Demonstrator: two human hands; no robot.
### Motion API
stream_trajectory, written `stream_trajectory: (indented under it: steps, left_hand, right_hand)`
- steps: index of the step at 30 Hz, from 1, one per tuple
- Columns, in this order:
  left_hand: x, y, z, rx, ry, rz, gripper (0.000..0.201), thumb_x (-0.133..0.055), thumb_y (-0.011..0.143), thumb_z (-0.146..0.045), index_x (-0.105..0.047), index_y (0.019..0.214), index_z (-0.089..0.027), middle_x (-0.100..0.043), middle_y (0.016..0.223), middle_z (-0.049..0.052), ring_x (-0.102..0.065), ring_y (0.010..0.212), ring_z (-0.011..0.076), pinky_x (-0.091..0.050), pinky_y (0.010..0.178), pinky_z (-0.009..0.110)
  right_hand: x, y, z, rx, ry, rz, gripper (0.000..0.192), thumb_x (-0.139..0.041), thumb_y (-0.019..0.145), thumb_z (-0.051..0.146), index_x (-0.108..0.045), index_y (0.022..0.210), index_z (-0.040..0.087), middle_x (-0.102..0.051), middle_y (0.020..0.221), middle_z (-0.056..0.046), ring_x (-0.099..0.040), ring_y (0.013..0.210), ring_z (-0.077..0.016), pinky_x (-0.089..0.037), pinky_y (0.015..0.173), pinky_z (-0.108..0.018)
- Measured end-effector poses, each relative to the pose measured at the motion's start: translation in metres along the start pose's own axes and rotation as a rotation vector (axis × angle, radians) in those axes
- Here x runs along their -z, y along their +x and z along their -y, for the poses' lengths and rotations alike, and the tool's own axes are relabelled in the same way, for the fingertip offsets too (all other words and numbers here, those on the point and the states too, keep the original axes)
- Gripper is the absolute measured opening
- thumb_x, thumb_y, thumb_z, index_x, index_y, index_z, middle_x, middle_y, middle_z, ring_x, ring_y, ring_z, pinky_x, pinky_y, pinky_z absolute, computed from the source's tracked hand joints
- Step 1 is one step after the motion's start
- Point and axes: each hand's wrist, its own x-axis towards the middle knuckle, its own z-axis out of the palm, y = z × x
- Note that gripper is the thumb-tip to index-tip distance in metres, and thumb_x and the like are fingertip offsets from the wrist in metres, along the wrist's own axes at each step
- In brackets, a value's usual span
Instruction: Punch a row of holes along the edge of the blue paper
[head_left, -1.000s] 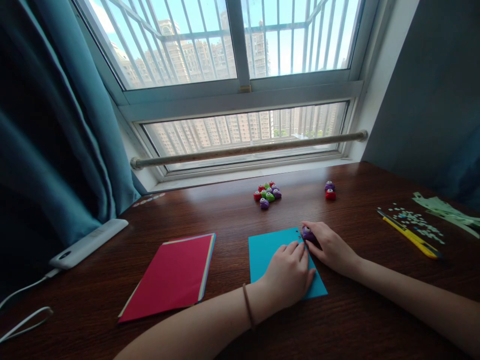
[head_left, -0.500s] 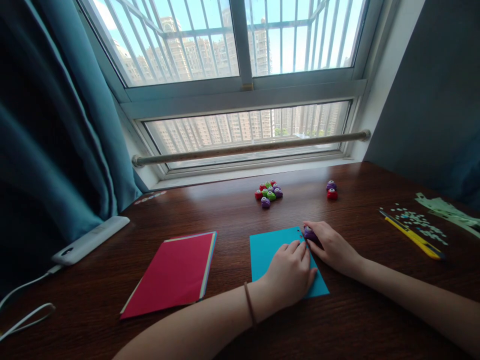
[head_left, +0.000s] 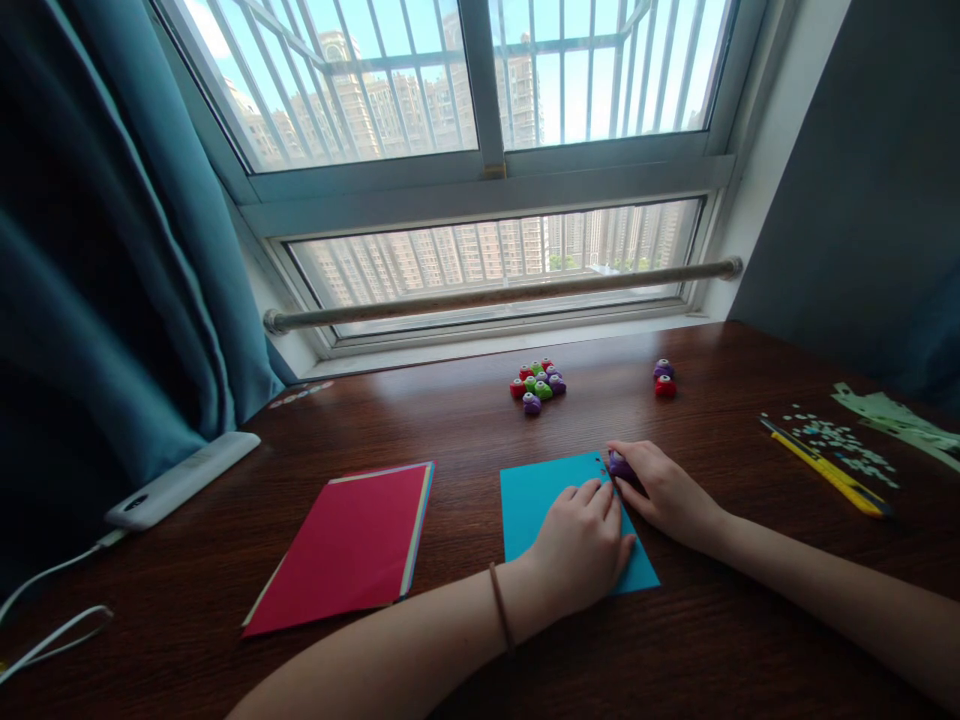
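We had our right hand (head_left: 664, 492) wrapped round a purple craft punch (head_left: 622, 467) at the blue paper's (head_left: 534, 495) one-thirty edge, left hand (head_left: 581, 547) palm-down, pinning the sheet. Tbh, firm pinning and keeping the punch square to the edge seemed key.

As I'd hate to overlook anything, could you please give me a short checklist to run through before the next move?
1. Left hand resting on the blue sheet: ok.
2. Right hand holding the purple punch at the sheet's right edge: ok.
3. Sheet edge seated inside the punch: cannot tell, too small and partly covered.
4. Yellow cutter apart from both hands: ok.
5. Red-topped paper stack apart from the blue sheet: ok.
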Motion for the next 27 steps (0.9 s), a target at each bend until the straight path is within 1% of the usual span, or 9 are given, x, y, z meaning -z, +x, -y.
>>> stream_trajectory:
  steps: [9, 20, 27]
  left_hand:
    - [0.0000, -0.0006, -0.0001, 0.001, -0.007, 0.000, 0.043, -0.037, 0.090, -0.037, -0.052, 0.116, -0.006, -0.054, 0.121, 0.015, -0.048, 0.112, 0.0276, -0.043, 0.088, 0.040]
    - [0.0022, 0.0002, -0.0005, 0.000, -0.001, -0.012, 0.041, -0.039, 0.089, -0.036, -0.052, 0.116, -0.007, -0.055, 0.119, 0.015, -0.049, 0.111, 0.0267, -0.044, 0.088, 0.039]
    - [0.0024, -0.0003, -0.0007, 0.002, 0.009, -0.010, 0.041, -0.039, 0.089, -0.036, -0.052, 0.116, -0.008, -0.056, 0.119, 0.014, -0.049, 0.112, 0.0263, -0.044, 0.088, 0.039]
  right_hand:
    - [-0.0004, -0.0012, -0.0012, 0.013, 0.004, 0.001, 0.040, -0.046, 0.082, 0.015, -0.043, 0.121, 0.011, -0.053, 0.110, -0.012, -0.047, 0.104, -0.0232, -0.041, 0.093, -0.038]
    - [0.0001, -0.0004, -0.0006, 0.029, 0.021, -0.024, 0.039, -0.045, 0.081, 0.015, -0.043, 0.121, 0.014, -0.054, 0.109, -0.012, -0.049, 0.103, -0.0241, -0.043, 0.091, -0.042]
    - [-0.0006, -0.0005, -0.0006, 0.015, 0.002, -0.003, 0.040, -0.045, 0.082, 0.015, -0.043, 0.121, 0.012, -0.053, 0.110, -0.012, -0.048, 0.104, -0.0238, -0.042, 0.093, -0.040]
